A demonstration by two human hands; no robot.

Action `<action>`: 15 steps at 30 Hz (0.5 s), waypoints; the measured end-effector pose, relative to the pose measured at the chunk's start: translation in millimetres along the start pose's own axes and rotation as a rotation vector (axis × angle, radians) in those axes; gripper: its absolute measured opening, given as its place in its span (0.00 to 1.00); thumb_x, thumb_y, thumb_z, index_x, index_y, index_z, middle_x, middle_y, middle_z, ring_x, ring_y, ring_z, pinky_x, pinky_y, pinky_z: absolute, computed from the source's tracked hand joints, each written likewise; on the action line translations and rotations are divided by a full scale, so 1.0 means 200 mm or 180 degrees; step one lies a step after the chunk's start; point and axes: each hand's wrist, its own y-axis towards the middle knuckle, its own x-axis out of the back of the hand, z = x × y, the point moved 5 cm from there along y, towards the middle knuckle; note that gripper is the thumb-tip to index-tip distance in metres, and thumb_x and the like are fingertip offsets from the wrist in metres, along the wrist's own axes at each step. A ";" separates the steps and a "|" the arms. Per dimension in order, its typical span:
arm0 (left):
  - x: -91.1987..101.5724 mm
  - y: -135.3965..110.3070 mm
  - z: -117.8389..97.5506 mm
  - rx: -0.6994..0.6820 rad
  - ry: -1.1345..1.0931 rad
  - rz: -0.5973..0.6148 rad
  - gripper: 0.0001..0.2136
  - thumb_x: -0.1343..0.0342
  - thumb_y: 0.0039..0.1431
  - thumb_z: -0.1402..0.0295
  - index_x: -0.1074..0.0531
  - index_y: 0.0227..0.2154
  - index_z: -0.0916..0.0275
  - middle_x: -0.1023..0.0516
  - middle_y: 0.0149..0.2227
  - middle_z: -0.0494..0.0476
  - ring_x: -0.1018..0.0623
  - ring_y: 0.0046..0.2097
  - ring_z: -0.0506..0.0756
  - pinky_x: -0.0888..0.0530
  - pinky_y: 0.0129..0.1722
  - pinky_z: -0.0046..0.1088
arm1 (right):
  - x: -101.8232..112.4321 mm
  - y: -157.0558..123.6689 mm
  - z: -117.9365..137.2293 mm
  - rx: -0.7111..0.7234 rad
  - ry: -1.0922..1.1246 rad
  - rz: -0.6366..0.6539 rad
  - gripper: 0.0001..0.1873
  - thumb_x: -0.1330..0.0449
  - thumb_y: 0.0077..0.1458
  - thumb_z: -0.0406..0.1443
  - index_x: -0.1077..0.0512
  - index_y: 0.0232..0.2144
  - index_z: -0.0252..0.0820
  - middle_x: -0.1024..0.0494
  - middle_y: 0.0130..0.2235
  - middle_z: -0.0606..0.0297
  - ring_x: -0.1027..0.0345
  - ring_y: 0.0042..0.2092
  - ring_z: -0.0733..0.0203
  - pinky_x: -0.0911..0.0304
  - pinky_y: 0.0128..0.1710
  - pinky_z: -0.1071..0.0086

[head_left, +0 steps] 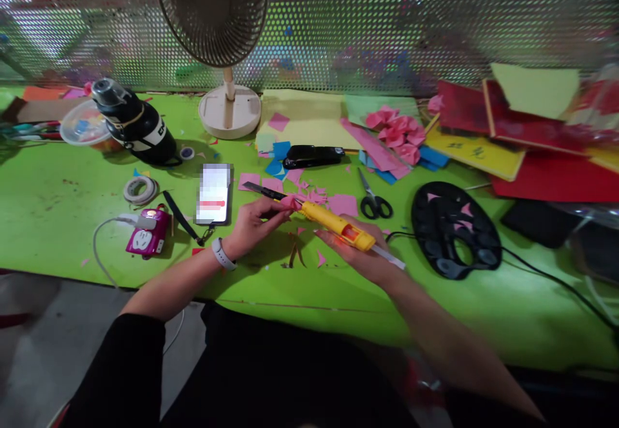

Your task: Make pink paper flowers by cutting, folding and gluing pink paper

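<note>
A yellow hot glue gun (333, 222) lies in the grip of my right hand (355, 254), with a white glue stick (391, 258) poking out of its back end. Its nozzle points left at a small pink paper piece (291, 202). My left hand (256, 222) pinches that piece at the fingertips; whether nozzle and paper touch, I cannot tell. Just beyond my left fingers is a dark craft knife (264, 189). Pink paper scraps (314, 194) lie behind the gun's nozzle, and black-handled scissors (374, 204) rest to the right of them.
A phone (214, 193), a tape roll (140, 190) and a pink power adapter (147, 231) lie left. A fan (229, 112), black bottle (140, 128) and stapler (314, 156) stand behind. Pink paper flowers (396, 131), a black palette (454, 228) and a cable (556, 280) occupy the right.
</note>
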 end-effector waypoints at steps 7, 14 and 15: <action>0.00 0.00 0.00 -0.0083 0.0016 0.0031 0.07 0.38 0.62 0.67 0.21 0.38 0.64 0.18 0.33 0.59 0.20 0.33 0.50 0.24 0.31 0.24 | 0.01 -0.01 0.00 -0.0042 -0.0102 0.0043 0.21 0.38 0.56 0.53 0.35 0.22 0.46 0.32 0.21 0.68 0.40 0.23 0.63 0.44 0.23 0.66; 0.00 0.00 -0.01 -0.0233 0.0028 0.0020 0.06 0.39 0.62 0.68 0.22 0.38 0.64 0.18 0.33 0.59 0.19 0.34 0.51 0.23 0.33 0.26 | 0.00 -0.01 -0.01 -0.0097 -0.0070 0.0099 0.21 0.39 0.55 0.54 0.35 0.22 0.47 0.33 0.21 0.68 0.40 0.23 0.61 0.43 0.23 0.64; 0.00 0.00 -0.01 -0.0236 0.0034 0.0012 0.06 0.39 0.62 0.68 0.22 0.38 0.64 0.18 0.33 0.59 0.19 0.34 0.51 0.23 0.33 0.26 | 0.00 -0.01 -0.01 -0.0099 -0.0056 0.0085 0.22 0.39 0.55 0.53 0.36 0.21 0.47 0.33 0.21 0.68 0.41 0.22 0.61 0.43 0.23 0.64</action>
